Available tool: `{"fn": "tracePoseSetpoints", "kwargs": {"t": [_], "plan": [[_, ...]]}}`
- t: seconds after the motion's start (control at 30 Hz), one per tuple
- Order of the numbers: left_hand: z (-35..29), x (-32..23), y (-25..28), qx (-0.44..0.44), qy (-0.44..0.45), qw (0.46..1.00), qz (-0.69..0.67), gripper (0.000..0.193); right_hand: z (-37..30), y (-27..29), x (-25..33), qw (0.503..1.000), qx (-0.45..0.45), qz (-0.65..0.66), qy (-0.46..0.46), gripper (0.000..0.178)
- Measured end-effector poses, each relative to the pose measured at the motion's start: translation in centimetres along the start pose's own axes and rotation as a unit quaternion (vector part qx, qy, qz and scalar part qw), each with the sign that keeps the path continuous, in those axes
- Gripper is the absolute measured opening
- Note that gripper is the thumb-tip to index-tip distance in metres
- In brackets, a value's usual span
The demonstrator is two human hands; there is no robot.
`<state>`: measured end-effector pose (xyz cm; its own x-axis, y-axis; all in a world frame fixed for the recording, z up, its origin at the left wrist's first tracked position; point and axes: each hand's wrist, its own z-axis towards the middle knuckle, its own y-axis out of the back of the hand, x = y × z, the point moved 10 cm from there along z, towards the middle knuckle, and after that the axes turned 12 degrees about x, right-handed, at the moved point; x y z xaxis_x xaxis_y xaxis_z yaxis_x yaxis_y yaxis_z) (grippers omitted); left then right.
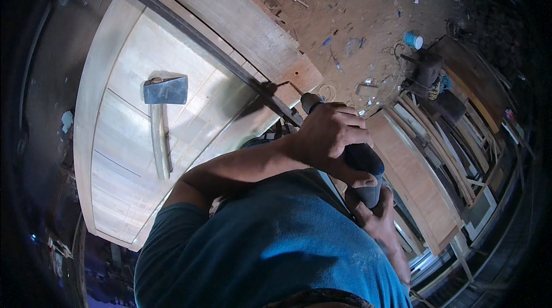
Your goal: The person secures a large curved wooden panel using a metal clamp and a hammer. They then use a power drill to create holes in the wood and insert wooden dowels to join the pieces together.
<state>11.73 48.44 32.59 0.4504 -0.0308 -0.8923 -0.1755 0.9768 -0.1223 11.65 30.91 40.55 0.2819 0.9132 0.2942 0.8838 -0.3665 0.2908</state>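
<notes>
Both my hands are closed on a dark power drill, which points up and to the left. My left hand wraps over the drill's body behind the chuck. My right hand grips its rear end, partly hidden by the drill. A thin drill bit reaches the end of a wooden board, close to a small dark hole; whether the tip is in the wood I cannot tell. Beside that board lies a large pale wooden panel with a curved edge.
A hatchet with a wooden handle rests on the panel. A long dark metal bar crosses it. Scraps litter the dirt floor, where a blue-and-white spool lies. Wooden boards and stacked timber stand at right.
</notes>
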Motion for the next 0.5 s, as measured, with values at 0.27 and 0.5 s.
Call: {"fn": "tracePoseSetpoints", "kwargs": {"t": [0.27, 0.5], "plan": [[-0.8, 0.1, 0.1, -0.005, -0.008, 1.000, -0.013, 0.064, -0.1, -0.5, -1.0, 0.999, -0.034, -0.017, 0.008, 0.033], [-0.6, 1.2, 0.2, -0.014, -0.012, 1.000, -0.021, 0.068, 0.6, 0.4, 0.6, 0.990, -0.038, -0.133, -0.029, 0.033]]}}
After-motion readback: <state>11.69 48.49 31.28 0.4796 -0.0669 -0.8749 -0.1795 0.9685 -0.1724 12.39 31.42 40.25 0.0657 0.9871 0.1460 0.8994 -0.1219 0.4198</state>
